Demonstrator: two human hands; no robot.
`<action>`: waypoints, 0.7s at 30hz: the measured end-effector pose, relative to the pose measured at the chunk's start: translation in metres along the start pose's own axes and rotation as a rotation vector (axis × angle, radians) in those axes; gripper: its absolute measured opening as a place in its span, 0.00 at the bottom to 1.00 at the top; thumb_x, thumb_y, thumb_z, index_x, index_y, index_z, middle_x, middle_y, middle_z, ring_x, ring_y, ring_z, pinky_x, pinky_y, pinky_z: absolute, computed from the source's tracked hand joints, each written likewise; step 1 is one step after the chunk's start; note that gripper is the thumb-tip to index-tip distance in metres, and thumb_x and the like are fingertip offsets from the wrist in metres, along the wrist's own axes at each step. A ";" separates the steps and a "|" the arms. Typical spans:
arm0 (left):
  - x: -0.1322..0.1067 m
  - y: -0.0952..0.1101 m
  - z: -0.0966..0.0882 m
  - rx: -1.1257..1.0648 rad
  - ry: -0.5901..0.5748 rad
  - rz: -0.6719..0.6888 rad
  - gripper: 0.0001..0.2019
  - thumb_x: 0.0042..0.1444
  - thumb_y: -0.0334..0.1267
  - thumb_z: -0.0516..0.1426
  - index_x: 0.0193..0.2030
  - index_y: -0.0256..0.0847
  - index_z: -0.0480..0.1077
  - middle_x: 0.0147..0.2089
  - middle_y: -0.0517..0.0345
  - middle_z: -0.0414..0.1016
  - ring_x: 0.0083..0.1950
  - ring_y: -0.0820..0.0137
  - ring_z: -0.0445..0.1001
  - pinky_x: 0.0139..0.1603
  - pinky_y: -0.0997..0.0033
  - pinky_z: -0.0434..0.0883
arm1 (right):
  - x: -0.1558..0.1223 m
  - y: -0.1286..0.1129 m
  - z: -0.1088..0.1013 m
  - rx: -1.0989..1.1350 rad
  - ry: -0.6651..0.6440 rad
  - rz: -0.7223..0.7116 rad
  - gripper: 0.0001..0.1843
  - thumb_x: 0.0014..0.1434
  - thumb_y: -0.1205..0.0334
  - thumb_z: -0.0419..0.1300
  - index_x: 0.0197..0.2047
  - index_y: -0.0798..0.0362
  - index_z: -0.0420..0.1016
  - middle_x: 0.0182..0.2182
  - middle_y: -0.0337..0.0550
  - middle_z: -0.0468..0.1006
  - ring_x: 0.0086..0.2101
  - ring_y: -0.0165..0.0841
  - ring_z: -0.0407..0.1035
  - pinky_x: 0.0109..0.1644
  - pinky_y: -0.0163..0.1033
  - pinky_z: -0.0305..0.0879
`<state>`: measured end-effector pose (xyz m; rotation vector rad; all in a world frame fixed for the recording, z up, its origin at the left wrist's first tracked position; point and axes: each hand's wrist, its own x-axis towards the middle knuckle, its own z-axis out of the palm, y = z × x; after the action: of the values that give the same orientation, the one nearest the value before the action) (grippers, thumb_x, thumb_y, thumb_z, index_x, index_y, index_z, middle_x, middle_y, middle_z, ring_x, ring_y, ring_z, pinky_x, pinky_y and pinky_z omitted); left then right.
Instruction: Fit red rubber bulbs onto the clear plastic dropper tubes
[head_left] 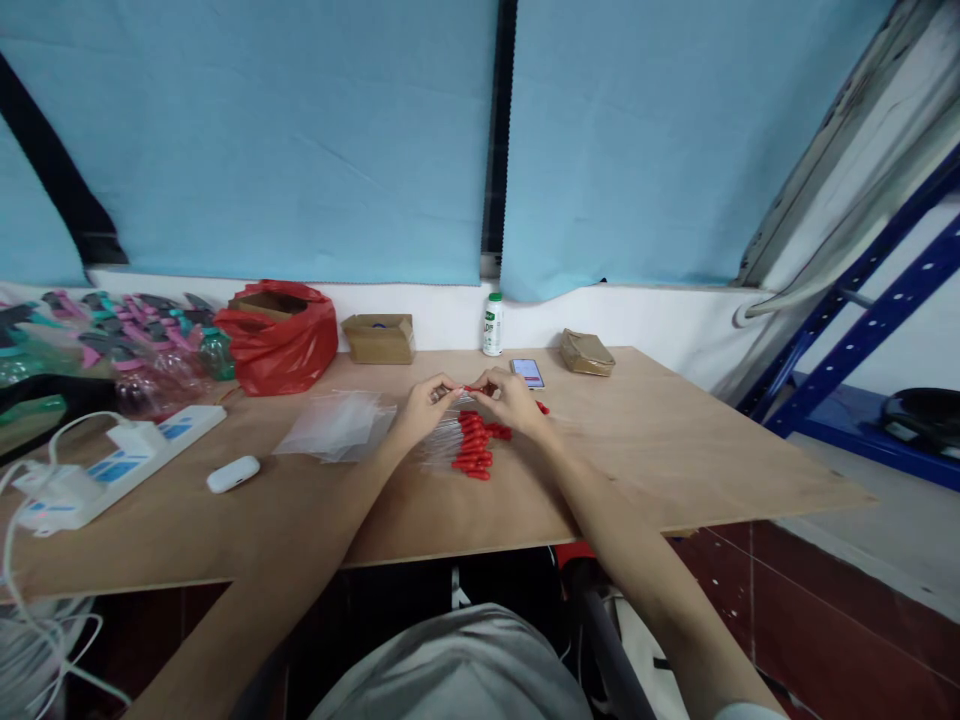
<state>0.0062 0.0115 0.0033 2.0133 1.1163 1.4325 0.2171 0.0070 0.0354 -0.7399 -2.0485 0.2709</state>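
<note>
My left hand (pixel 424 410) and my right hand (pixel 511 396) meet over the middle of the table, each closed in a pinch. Between their fingertips is a small dropper (pixel 472 389) with a red bulb; the fingers cover much of it. Just below lies a pile of droppers (pixel 472 443), their red bulbs mostly toward the right and thin clear tubes toward the left. One more red bulb (pixel 542 408) shows beside my right wrist. To the left of the pile, clear plastic bags (pixel 330 425) lie flat, partly behind my left forearm.
On the wooden table (pixel 720 470) stand a red plastic bag (pixel 289 340), a cardboard box (pixel 379 340), a white bottle (pixel 493 325), a phone (pixel 527 373) and a brown package (pixel 586 352). At left are a power strip (pixel 142 465), a white case (pixel 233 474) and several spray bottles (pixel 150 365).
</note>
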 end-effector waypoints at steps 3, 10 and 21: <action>0.000 0.001 -0.001 0.003 0.003 0.011 0.16 0.60 0.52 0.60 0.38 0.40 0.75 0.35 0.56 0.78 0.32 0.69 0.71 0.35 0.71 0.67 | 0.000 0.000 0.001 -0.006 -0.002 0.005 0.07 0.64 0.58 0.63 0.37 0.53 0.79 0.33 0.42 0.80 0.32 0.32 0.70 0.41 0.37 0.65; 0.000 0.003 -0.003 0.068 -0.012 0.027 0.16 0.60 0.52 0.59 0.38 0.40 0.76 0.33 0.55 0.77 0.34 0.66 0.72 0.34 0.69 0.67 | -0.001 0.002 0.001 -0.032 -0.021 0.005 0.06 0.64 0.60 0.63 0.37 0.52 0.79 0.33 0.42 0.79 0.32 0.33 0.70 0.41 0.37 0.65; 0.000 0.009 -0.009 0.245 -0.100 0.137 0.13 0.64 0.48 0.57 0.38 0.41 0.76 0.32 0.59 0.74 0.32 0.69 0.67 0.36 0.69 0.63 | -0.001 0.001 0.002 -0.093 -0.052 -0.039 0.05 0.65 0.63 0.61 0.37 0.53 0.77 0.33 0.42 0.77 0.33 0.33 0.69 0.41 0.37 0.63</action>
<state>0.0011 0.0056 0.0133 2.3452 1.1789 1.2946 0.2164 0.0069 0.0334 -0.7553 -2.1343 0.1755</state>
